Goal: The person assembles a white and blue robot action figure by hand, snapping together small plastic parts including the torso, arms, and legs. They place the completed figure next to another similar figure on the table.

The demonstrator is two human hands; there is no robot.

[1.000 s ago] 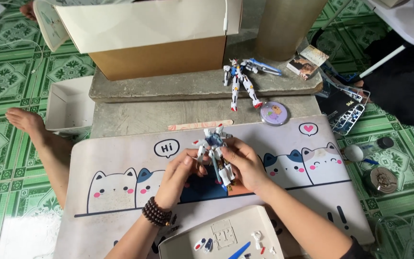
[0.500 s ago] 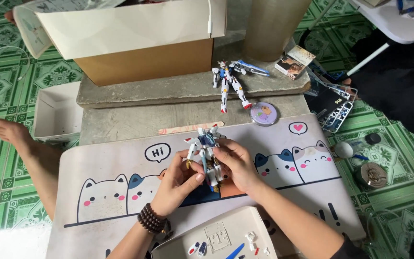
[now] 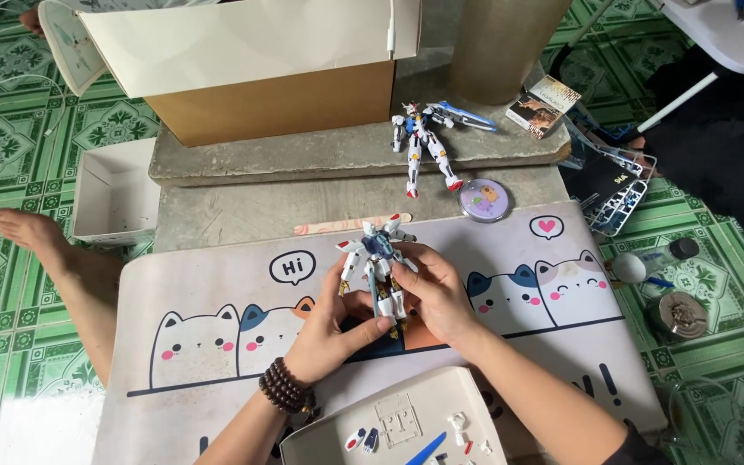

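A: Nearest the viewer, what lies below the wrists?
B: A grey tray (image 3: pixel 329 430) holding small loose parts (image 3: pixel 363 440) in white, blue and red, just beside the left wrist with its bead bracelet (image 3: pixel 286 387).

A: And the hands?
B: The left hand (image 3: pixel 331 323) cups the model (image 3: pixel 378 274) from below, fingers closed around its lower body. The right hand (image 3: pixel 434 288) grips the legs and side from the right, thumb pressed to the front. Both are closed on the model, which is held upright just above the cat mat (image 3: pixel 217 327), near its middle.

A: How is such a hold best managed?
B: As a judgement: one hand steadies the torso while the other works a limb; pressure belongs on the thick sections, not the thin white wing pieces, and the work stays low over the mat so a dropped part is caught.

A: Beyond the mat?
B: A stone slab (image 3: pixel 243 202) carries a wooden stick (image 3: pixel 350 225) and a round tin (image 3: pixel 484 200). On the upper slab a finished model (image 3: pixel 424 142) lies on its back beside a cardboard box (image 3: pixel 277 95). Part frames (image 3: pixel 617 185) lie to the right on green floor tiles (image 3: pixel 10 146); a bare foot (image 3: pixel 32 234) rests at left.
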